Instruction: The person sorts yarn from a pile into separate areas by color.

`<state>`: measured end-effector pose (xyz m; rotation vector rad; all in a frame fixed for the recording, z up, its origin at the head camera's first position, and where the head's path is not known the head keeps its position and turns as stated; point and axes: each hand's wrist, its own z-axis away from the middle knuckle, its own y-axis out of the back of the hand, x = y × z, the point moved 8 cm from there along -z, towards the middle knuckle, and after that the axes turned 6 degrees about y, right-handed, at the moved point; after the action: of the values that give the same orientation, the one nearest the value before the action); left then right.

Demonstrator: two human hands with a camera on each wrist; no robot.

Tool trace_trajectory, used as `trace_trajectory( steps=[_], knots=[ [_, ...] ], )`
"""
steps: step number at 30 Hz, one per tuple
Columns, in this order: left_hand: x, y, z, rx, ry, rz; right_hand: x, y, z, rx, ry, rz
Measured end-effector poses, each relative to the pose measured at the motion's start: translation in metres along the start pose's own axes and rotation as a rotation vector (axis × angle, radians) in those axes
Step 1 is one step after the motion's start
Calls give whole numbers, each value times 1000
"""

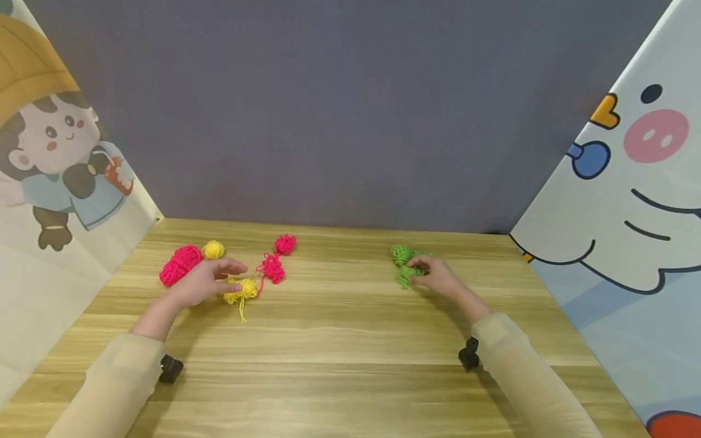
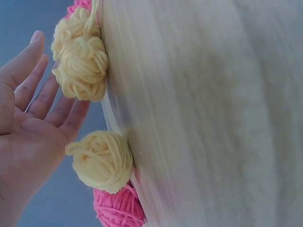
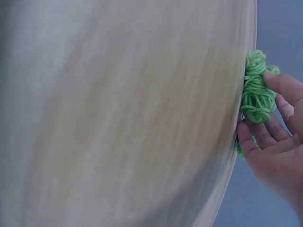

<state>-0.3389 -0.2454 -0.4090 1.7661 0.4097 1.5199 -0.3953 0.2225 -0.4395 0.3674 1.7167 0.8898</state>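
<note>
Now reaching seems to be on: left hand (image 1: 205, 283) spread by yellow yarn (image 1: 248, 288), right hand (image 1: 436, 275) touching green yarn (image 1: 402, 255), grip hard to tell, both toward the desk's (image 1: 328, 340) far edge. Lifting needs pinching.

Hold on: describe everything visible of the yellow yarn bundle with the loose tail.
The yellow yarn bundle is lumpy, wound from soft-looking strands into two lobes with a narrower middle. It lies on the wood-grain tabletop, its loose tail trailing toward the person. The left hand is beside it, not closed round it; the thumb overlaps its left part in the head view, but contact is unclear. A pink strand runs by its right end.
</note>
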Motion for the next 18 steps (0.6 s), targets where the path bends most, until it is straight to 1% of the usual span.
trace_trajectory(
  steps=[3,8,12,18],
  knots=[
    [-3,-2,0,-19,-14,-21,1,1,1,2,-8,12],
    [-3,-3,0,-28,-41,-66,5,4,2,-2,-16,20],
    [-3,-3,-1,-38,-41,-86,7,7,3,-5,-27,30],
    [-7,-6,-5,-63,-36,-97,9,10,5,-14,-31,8]
  ],
)
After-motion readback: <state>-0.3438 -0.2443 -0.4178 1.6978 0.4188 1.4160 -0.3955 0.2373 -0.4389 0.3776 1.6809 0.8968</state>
